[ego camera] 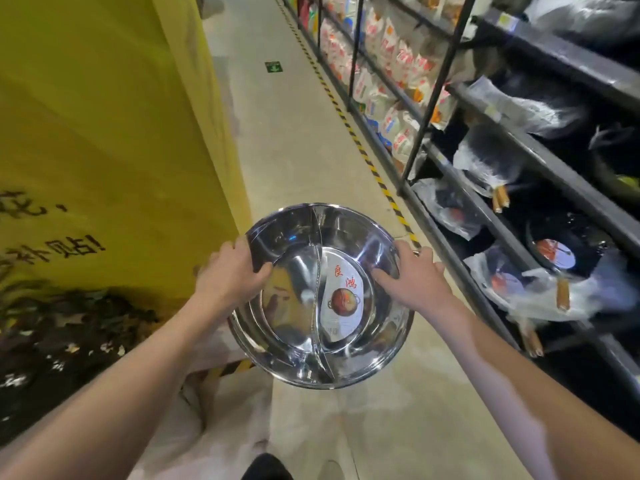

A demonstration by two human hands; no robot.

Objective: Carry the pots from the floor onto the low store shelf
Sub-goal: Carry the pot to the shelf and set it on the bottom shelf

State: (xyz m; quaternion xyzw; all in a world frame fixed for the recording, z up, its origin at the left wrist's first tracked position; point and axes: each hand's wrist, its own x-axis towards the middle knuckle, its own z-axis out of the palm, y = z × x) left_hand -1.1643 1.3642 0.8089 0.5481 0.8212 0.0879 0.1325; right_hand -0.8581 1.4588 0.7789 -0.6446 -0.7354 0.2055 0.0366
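I hold one pot (322, 296) in the air in front of me, over the pale concrete floor (298, 140) of the aisle. It is round, shallow and made of mirror-bright steel, with a curved S-shaped divider that splits it into two compartments. A half-round paper label (344, 299) with red characters and a picture of a pot lies in the right compartment.

Both of my hands grip it. My left hand (230, 271) clasps the far left rim, thumb curled over the edge onto the inside wall, fingers behind the rim. My right hand (412, 275) clasps the far right rim the same way, thumb pressed inside, fingers wrapped outside near a small metal handle.

To the right runs the dark metal store shelf (540, 161), in several tiers. On it I count at least four black pans (550, 254) wrapped in crinkled clear plastic bags, some with wooden handles poking out. Farther along the same side, many white and orange packets (398, 60) fill the shelves. A yellow-and-black striped line (363, 147) edges the floor beside the shelving.

On my left stands a smooth yellow wall (104, 133) printed with dark characters. Near my feet lies crumpled pale plastic wrapping (207, 410).
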